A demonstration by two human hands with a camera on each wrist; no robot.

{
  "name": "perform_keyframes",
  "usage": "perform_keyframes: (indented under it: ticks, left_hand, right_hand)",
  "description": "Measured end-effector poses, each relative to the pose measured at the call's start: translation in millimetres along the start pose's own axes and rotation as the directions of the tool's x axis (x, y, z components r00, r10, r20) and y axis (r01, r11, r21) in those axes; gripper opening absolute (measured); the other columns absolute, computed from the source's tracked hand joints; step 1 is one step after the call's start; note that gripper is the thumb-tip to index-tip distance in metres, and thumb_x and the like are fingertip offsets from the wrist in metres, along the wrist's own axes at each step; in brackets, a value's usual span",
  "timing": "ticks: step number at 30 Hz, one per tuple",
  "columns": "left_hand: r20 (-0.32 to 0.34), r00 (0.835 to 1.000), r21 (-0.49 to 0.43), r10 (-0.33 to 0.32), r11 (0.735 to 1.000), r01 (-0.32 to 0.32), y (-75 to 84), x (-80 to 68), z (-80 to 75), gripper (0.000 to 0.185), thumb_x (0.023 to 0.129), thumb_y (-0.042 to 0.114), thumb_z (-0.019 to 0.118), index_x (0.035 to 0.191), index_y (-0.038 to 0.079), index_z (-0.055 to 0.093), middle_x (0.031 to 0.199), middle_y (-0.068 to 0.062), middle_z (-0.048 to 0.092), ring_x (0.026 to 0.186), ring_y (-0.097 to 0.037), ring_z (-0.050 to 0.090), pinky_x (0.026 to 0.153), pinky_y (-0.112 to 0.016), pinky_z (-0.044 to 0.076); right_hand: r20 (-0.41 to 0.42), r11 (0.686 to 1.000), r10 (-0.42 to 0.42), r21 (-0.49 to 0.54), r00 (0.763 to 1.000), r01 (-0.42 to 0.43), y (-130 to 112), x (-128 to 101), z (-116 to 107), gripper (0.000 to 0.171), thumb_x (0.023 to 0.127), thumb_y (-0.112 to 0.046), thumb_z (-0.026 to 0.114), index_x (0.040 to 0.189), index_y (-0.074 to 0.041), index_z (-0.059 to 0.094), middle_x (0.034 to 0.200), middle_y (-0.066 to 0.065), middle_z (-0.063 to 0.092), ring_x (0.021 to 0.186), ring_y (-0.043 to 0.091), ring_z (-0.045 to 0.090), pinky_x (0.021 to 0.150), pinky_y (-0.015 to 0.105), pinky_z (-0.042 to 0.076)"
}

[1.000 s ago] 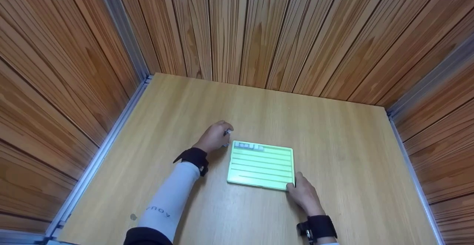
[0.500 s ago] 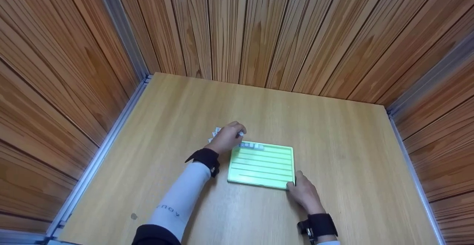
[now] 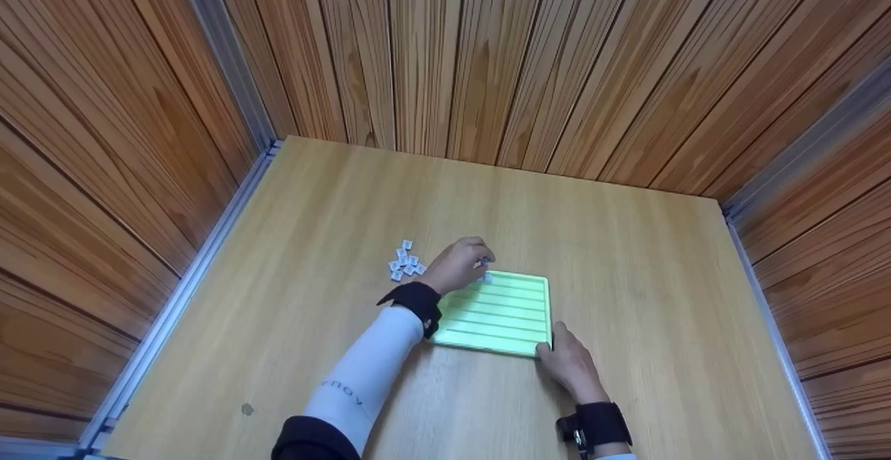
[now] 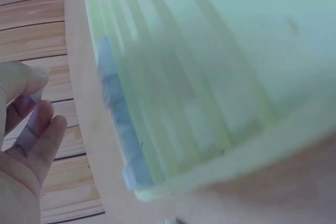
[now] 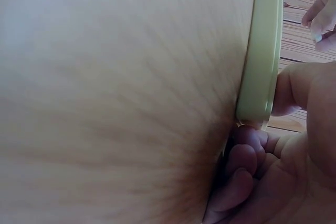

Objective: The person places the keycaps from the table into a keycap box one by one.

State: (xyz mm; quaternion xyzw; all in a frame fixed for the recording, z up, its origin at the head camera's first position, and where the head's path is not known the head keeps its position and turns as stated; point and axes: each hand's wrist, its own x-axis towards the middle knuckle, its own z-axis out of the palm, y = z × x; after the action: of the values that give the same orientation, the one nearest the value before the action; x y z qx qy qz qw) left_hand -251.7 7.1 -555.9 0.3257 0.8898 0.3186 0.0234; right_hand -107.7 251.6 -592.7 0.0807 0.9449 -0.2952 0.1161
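Observation:
A light green board (image 3: pixel 498 321) with raised parallel ridges lies flat on the table. My left hand (image 3: pixel 456 265) is above its far edge, pinching a small whitish tile (image 4: pixel 37 95) between thumb and fingertips. In the left wrist view, a row of similar tiles (image 4: pixel 122 121) sits in the board's outermost groove; in the head view my hand hides most of it. My right hand (image 3: pixel 572 366) grips the near right corner of the board, thumb over the rim and fingers curled at its edge.
Several loose whitish tiles (image 3: pixel 407 262) lie in a cluster left of the board, with dark marks too small to read. Wood-panelled walls (image 3: pixel 487 63) enclose the table (image 3: pixel 334 216) at the back and sides. A dark round spot (image 3: pixel 247 409) marks the table at front left.
My left hand has moved right from the loose tiles to above the board's far edge, carrying a tile. The loose cluster is now uncovered. My right hand has stayed at the board's corner.

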Motion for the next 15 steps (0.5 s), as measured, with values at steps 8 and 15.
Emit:
perform_keyframes:
  ticks: [8, 15]
  left_hand:
    - [0.038, 0.999, 0.021, -0.031, 0.999, 0.031, 7.3, 7.9, 14.4, 0.02, 0.095, 0.003, 0.068, 0.113, 0.006, 0.076, 0.107, -0.006, 0.066, 0.101, -0.017, 0.064, 0.088, -0.024, 0.052]
    - [0.062, 0.998, 0.057, -0.026, 0.998, 0.022, 9.1, 12.6, 22.4, 0.022, 0.091, 0.002, 0.07, 0.111, 0.008, 0.076, 0.104, -0.003, 0.065, 0.096, -0.014, 0.063, 0.084, -0.022, 0.052]
  right_hand:
    - [0.0, 1.0, -0.006, 0.019, 1.0, 0.006, -0.6, -1.5, -0.8, 0.015, 0.092, -0.015, 0.056, 0.099, -0.004, 0.049, 0.086, 0.008, 0.048, 0.076, 0.025, 0.045, 0.063, 0.035, 0.036]
    - [-0.003, 1.0, 0.003, 0.023, 1.0, -0.003, -1.1, -1.7, -0.1, 0.014, 0.093, -0.015, 0.056, 0.097, -0.006, 0.047, 0.085, 0.007, 0.045, 0.075, 0.024, 0.044, 0.063, 0.034, 0.034]
